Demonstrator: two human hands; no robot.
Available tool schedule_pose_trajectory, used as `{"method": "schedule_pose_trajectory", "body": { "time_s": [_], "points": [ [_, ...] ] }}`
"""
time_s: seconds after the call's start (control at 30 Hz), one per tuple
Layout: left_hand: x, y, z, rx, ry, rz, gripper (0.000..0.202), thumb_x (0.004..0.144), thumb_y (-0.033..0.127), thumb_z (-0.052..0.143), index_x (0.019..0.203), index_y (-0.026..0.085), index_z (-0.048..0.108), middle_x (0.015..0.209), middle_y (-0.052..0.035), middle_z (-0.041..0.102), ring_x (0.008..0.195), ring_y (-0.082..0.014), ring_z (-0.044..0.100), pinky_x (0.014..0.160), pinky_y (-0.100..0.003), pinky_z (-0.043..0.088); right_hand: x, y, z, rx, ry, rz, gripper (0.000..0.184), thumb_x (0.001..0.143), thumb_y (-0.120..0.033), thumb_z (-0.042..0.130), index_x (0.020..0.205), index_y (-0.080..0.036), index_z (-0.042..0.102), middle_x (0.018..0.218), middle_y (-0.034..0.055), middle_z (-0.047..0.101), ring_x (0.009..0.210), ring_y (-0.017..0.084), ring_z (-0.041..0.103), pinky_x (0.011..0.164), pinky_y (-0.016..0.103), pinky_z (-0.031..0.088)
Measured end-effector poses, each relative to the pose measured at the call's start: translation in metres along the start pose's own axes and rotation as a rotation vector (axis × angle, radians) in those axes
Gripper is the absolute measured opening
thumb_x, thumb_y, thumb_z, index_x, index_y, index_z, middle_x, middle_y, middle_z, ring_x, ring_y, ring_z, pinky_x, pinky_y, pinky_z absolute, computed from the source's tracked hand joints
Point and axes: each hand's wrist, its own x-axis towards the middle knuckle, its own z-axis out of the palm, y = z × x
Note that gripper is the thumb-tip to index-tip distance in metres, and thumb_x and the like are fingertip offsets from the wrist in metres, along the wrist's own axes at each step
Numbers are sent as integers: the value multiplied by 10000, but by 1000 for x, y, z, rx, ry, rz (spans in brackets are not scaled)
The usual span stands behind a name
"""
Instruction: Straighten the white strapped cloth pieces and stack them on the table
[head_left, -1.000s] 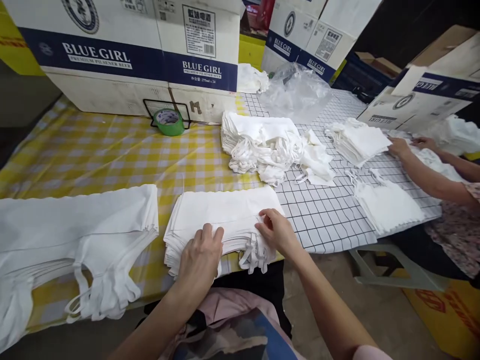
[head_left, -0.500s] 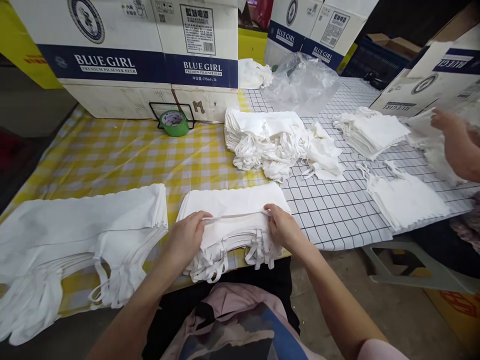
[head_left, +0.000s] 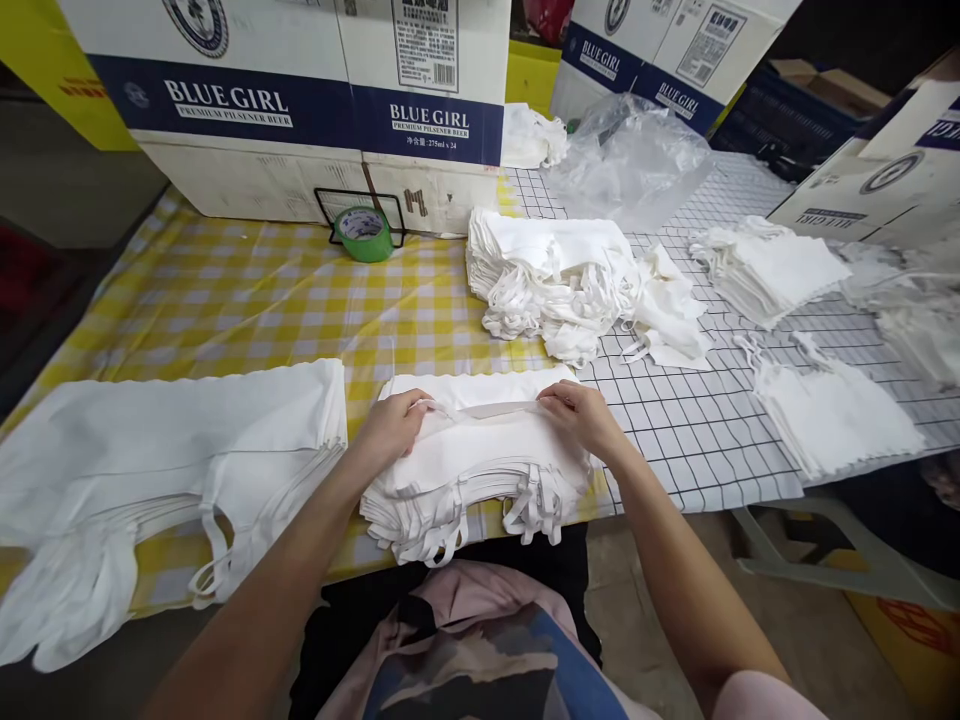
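both arms came in low from the near edge, forearms angled inward, and the left hand [head_left: 394, 425] and right hand [head_left: 581, 415] sat palm-down on top of the stack of white cloth bags [head_left: 480, 475]. each hand was closed to a narrow pinch, thumb against fingertips, on one end of a thin white strip [head_left: 487, 409] pulled flat and taut between them across the top bag. that stack lay on the near side of the green tape roll [head_left: 364, 233], a touch to its right, at the table's front edge. a second before, the left hand had been lying flat on the stack's front lip and the right had only been fingering the side; half a second before, both had taken the strip, and now they had carried it further toward the tape roll. the co-worker's hands seen earlier, far right of the tape roll, were out of view. the bags were soft, matte woven cloth, squared off, with looped tape handles spilling limp over the front. left of the tape roll and nearer the person, a wider flat pile [head_left: 172, 450] lay spread out, its edges layered thin. the yellow checked tablecloth [head_left: 247, 300] looked glossy around the tape roll; right of it ran a white grid cloth [head_left: 675, 430] with a rumpled heap [head_left: 555, 270] and a crinkled clear plastic bag [head_left: 630, 160]. directly behind the tape roll stood a boxy beer carton [head_left: 300, 100].
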Motion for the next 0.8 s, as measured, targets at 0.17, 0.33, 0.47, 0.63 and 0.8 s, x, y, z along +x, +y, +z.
{"method": "schedule_pose_trajectory", "body": {
  "time_s": [0.17,0.33,0.47,0.63,0.8],
  "points": [
    [-4,-4,1,-173,-11,14,279,825,326,435,999,197,612,396,76,438,378,-117,425,467,-228,334,2,3,7,43,10,138,208,824,-320,508,780,-195,667,685,10,644,674,159,557,627,259,366],
    [-45,-14,-8,-543,-63,16,315,852,353,487,1142,237,528,529,67,464,500,-111,446,515,-220,361,-7,0,-2,159,46,228,215,793,-370,561,807,-184,669,655,1,587,629,138,496,577,250,341],
    [-100,-24,-19,-711,-67,-73,237,855,345,526,1062,253,596,637,24,509,709,-140,535,698,-246,430,-28,-3,-22,402,10,285,274,767,-407,620,930,-188,651,590,-39,411,520,91,346,473,229,266],
    [-151,-31,-15,-891,-40,-149,157,817,319,587,902,221,676,955,-59,590,1032,-229,528,882,-296,429,-62,-3,-46,698,27,360,258,795,-350,633,1011,-211,623,617,-45,337,519,78,299,456,213,271],
    [-164,-30,7,-1054,-80,-33,237,859,272,528,1085,264,597,717,-3,533,834,-187,587,903,-356,413,-89,-3,-60,774,66,363,200,824,-310,611,1000,-220,641,649,-15,398,611,109,394,560,234,386]
  ]
}}
